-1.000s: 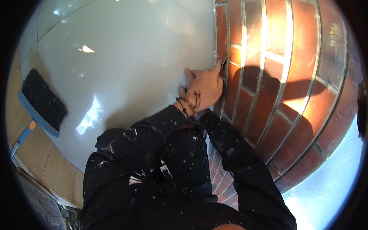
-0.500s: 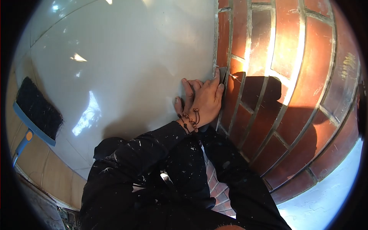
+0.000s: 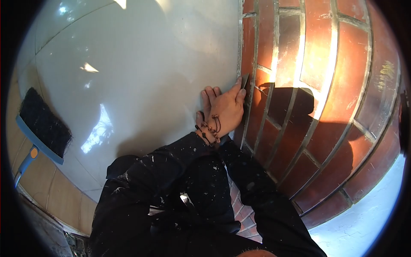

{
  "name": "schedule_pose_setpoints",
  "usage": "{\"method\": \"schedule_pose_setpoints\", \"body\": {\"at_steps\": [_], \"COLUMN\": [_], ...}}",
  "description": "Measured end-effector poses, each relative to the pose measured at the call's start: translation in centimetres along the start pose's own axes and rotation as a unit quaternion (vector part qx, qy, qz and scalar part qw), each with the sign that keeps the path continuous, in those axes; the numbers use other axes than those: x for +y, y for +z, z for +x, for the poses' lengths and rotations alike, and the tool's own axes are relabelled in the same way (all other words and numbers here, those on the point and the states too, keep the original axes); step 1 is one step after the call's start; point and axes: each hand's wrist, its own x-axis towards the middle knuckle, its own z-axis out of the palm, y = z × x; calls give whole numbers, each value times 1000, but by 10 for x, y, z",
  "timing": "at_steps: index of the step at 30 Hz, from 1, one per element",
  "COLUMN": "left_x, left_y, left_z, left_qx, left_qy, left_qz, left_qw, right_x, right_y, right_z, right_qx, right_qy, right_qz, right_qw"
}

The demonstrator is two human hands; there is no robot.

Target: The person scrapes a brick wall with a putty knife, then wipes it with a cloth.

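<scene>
My left hand [image 3: 228, 110], with beaded bracelets at the wrist, crosses over my right hand at the joint between the pale tile surface [image 3: 141, 55] and the red brick surface [image 3: 317, 55]. Its forefinger and thumb are closed on a thin, flat, dark blade [image 3: 245, 80] against the bricks' edge; the rest of the blade is hidden. Beneath it, my right hand [image 3: 208, 99] rests on the tile, with fingers stretched out and thumb to the left. Its palm is covered by my left hand.
A broom head [image 3: 45, 126] with black bristles and a blue holder lies at the far left, on tan tiles [image 3: 64, 188]. My knee [image 3: 122, 167] is close below the hands. Bright sunlight and a dark shadow fall across the bricks.
My left hand has shifted slightly left and down with the blade, which now appears more tilted. The fingers of my right hand are drawn closer together. The whole view has moved slightly.
</scene>
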Motion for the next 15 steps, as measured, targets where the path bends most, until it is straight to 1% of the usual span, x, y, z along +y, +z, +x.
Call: {"method": "schedule_pose_setpoints", "body": {"at_steps": [1, 2, 3, 4, 6, 8, 10, 12, 13, 14, 15], "left_x": [7, 18, 24, 23, 17, 7, -2, -4, -4, -5, -5], "left_y": [-9, -22, -30, -28, -17, -2, 12, 18, 16, 14, 12], "left_z": [-2, -6, -10, -11, -13, -16, -22, -19, -18, -17, -16], "left_qx": [-1, -49, -96, -95, 14, 120, 221, 323, 324, 225, 118], "left_qy": [1, -71, -142, -142, -58, 27, 111, 194, 195, 176, 153], "left_qz": [-1, -70, -139, -139, -63, 17, 96, 169, 170, 41, -89], "left_qw": [1000, 994, 975, 975, 996, 992, 964, 911, 910, 957, 977], "right_x": [0, 0, 1, 1, 1, 0, -3, -3, -3, -4, -5], "right_y": [0, 1, 2, 2, 4, 7, 8, 9, 10, 11, 12], "right_z": [0, 1, 2, 3, 5, 4, 0, 4, 6, 7, 7], "right_qx": [0, -1, -3, -4, -3, -2, -4, -4, -2, -1, 1], "right_qy": [0, -2, -5, -6, -8, -7, -5, -11, -13, -13, -14], "right_qz": [-2, -2, -2, -2, -2, -1, 0, -2, -2, -1, 0], "right_qw": [1000, 1000, 1000, 1000, 1000, 1000, 1000, 1000, 1000, 1000, 1000]}}
